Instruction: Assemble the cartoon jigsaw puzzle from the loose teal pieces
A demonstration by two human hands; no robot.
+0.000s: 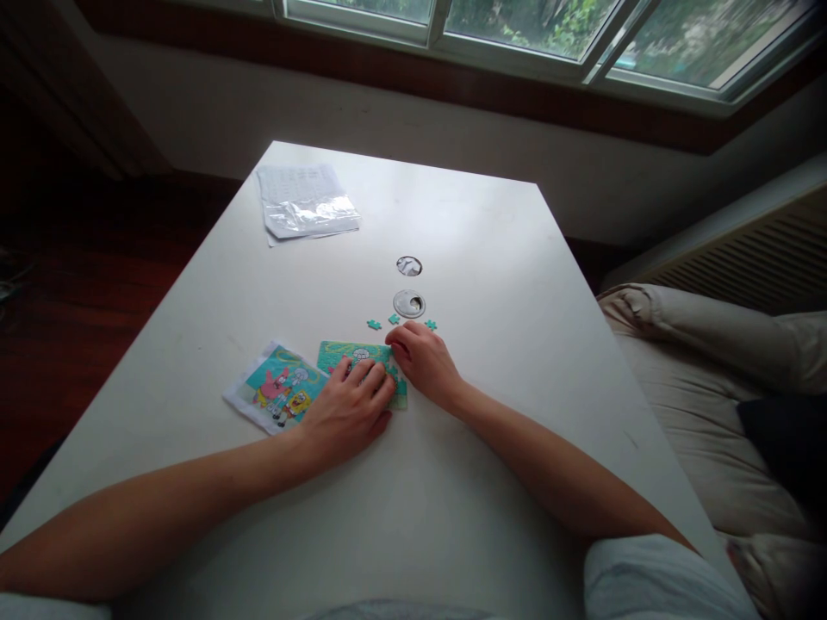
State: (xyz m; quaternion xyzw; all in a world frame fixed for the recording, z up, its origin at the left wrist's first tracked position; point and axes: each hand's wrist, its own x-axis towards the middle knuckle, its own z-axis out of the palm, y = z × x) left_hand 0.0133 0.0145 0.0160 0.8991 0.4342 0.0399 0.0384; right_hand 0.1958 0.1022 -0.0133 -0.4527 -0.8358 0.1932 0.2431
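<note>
1. Fitting pieces looks like the step in hand, judging from three loose ones beside a mostly assembled puzzle.
2. Picture packet: left of the puzzle, tilted, same cartoon style; looks usable as reference.
3. Left hand: palm down, fingers loosely spread over the puzzle, not closed on anything I can see. Probably steadying it.
4. Puzzle: on the white table, between packet and right hand; right side partly covered by fingers, so can't count gaps.
5. Loose pieces: two just beyond the puzzle, a third just past the right hand's knuckles.
6. Right hand: fingers curled in at the puzzle's far right corner; can't tell if a piece is pinched. Next move calls for matching edges, then light fingertip pressure, board held still.
</note>
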